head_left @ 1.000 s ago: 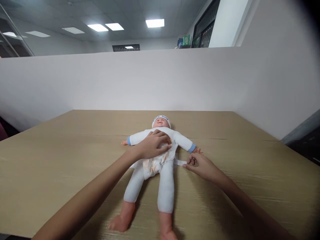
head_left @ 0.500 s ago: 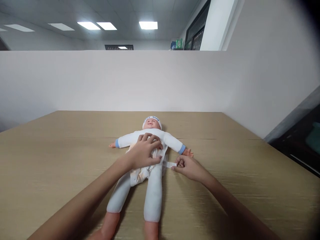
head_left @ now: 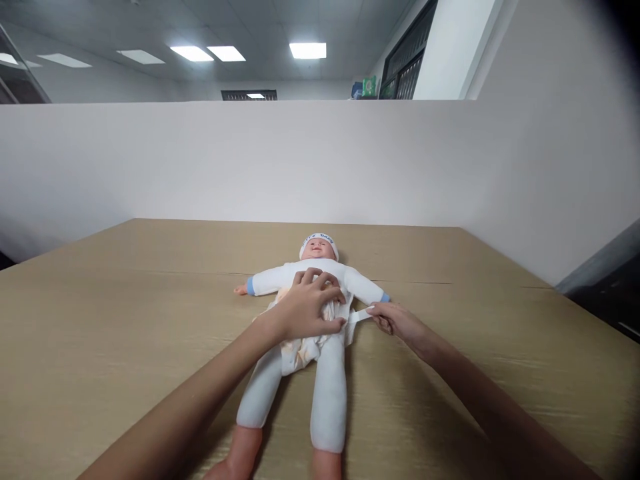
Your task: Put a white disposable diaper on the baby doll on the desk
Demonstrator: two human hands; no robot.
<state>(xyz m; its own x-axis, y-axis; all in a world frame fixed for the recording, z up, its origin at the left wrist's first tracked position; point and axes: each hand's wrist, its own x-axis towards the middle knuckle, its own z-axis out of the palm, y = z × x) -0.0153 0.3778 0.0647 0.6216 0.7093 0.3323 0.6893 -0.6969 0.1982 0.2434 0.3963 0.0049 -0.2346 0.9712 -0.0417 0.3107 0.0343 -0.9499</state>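
A baby doll [head_left: 330,393] in a white suit with blue cuffs and a white headband lies on its back, legs toward me. Around its hips is a white diaper [head_left: 295,355] with pale orange patterns. My left hand [head_left: 310,310] lies spread over the doll's belly and the front of the diaper, hiding part of both. At the doll's hip on the right side of the view, my right hand [head_left: 393,319] pinches the end of a white diaper tab [head_left: 362,315], which is stretched outward from the diaper.
The doll lies on a wide wooden table [head_left: 150,320]. Behind the table stands a white partition wall [head_left: 280,160]. A dark object [head_left: 610,280] is beyond the table's right edge.
The view has shifted, so the doll appears further right. My right hand has raised the tab's end, which now slants upward. My left hand stays on the doll's belly.
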